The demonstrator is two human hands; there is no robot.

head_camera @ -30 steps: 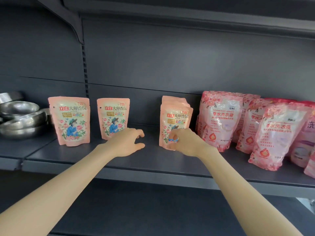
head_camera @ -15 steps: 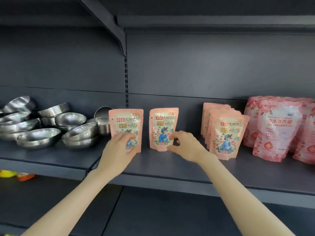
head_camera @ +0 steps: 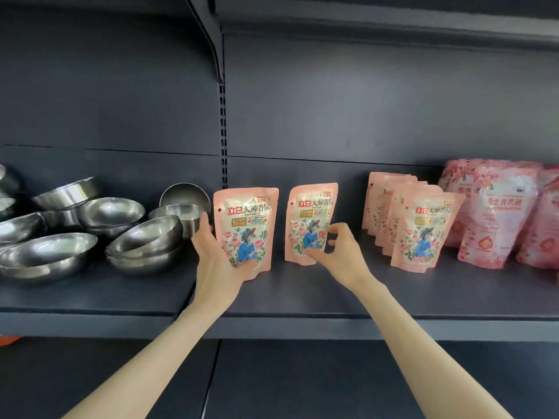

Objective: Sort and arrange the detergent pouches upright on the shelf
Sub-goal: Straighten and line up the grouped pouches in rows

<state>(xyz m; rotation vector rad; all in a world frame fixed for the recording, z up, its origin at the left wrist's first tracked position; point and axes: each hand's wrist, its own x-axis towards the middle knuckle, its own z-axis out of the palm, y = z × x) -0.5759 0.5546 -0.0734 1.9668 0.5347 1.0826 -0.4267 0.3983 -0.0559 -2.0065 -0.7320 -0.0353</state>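
Two small pink detergent pouches stand upright on the dark shelf [head_camera: 302, 297]. My left hand [head_camera: 216, 261] grips the left pouch [head_camera: 246, 225] by its lower left edge, thumb across its bottom front. My right hand [head_camera: 332, 252] pinches the lower right part of the second pouch [head_camera: 308, 219], which leans slightly. To the right, a row of several matching small pouches [head_camera: 423, 231] stands one behind another. Larger pink pouches [head_camera: 499, 213] stand at the far right.
Stacked steel bowls [head_camera: 90, 234] fill the shelf's left section, the nearest touching distance from my left hand. A slotted upright [head_camera: 223, 131] divides the back panel. Bare shelf surface lies between the second pouch and the row. A lower shelf [head_camera: 302, 382] runs beneath.
My left hand has closed round the left pouch's lower edge. My right hand stays on the second pouch, now pinching it lower. The view has shifted slightly left.
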